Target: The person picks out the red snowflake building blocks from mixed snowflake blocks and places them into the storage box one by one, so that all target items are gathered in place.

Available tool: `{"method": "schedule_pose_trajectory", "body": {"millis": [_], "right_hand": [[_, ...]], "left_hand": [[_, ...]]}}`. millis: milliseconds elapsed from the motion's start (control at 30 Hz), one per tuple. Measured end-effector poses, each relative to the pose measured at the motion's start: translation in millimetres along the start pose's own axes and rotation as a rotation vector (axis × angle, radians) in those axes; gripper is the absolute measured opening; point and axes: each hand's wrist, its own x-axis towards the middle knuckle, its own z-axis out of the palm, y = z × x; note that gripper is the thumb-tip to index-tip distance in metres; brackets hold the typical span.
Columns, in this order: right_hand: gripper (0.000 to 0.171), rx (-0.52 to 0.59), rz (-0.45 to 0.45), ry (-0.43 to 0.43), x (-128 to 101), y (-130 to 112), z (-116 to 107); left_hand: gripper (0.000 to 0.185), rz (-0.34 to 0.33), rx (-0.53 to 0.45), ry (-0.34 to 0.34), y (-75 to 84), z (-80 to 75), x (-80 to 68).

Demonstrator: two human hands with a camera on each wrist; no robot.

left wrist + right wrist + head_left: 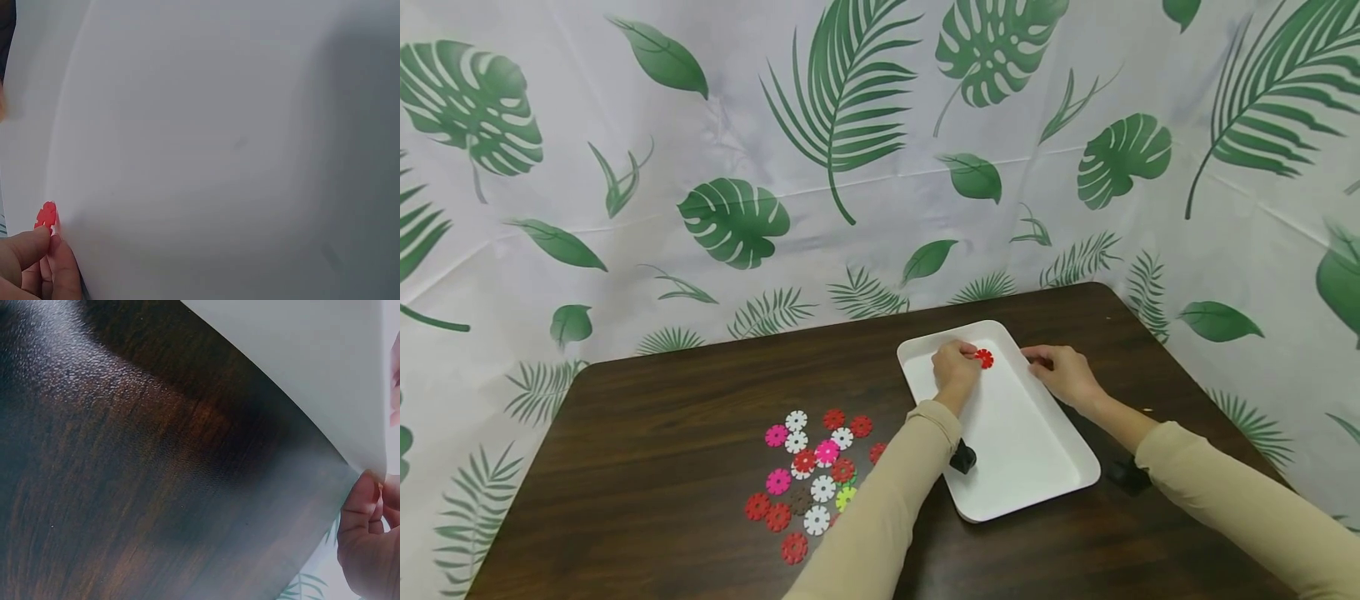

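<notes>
In the head view a white tray (1037,433) lies on the dark wooden table. Over its far end, my left hand (955,367) pinches a red notched plastic disc (984,359) between thumb and fingers. The left wrist view shows the same red disc (46,215) standing up from the fingertips, close to the tray wall. At the tray's right side my right hand (1066,375) grips the rim, with thumb and fingers meeting at the tray edge (369,459) in the right wrist view.
Left of the tray, several notched discs lie loosely scattered and partly overlapping on the table (647,467), among them a white disc (817,521), a pink disc (778,481) and a red disc (794,548). A leaf-patterned cloth (850,242) hangs behind the table and to its right.
</notes>
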Motion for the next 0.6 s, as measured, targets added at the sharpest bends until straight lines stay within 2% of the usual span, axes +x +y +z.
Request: {"method": "schedule_pose_trajectory", "body": {"millis": [367,600], "right_hand": [[0.028,-0.012,-0.002,0.012,1.4,0.2,1.4],[0.028,-0.006,-0.005,0.014,0.5,-0.2,0.6]], "left_hand": [[0.007,0.001,0.003,-0.009,-0.4,-3.1,-0.2],[0.009,-0.029,-0.008,-0.033,0.9,-3.8,-0.6]]}}
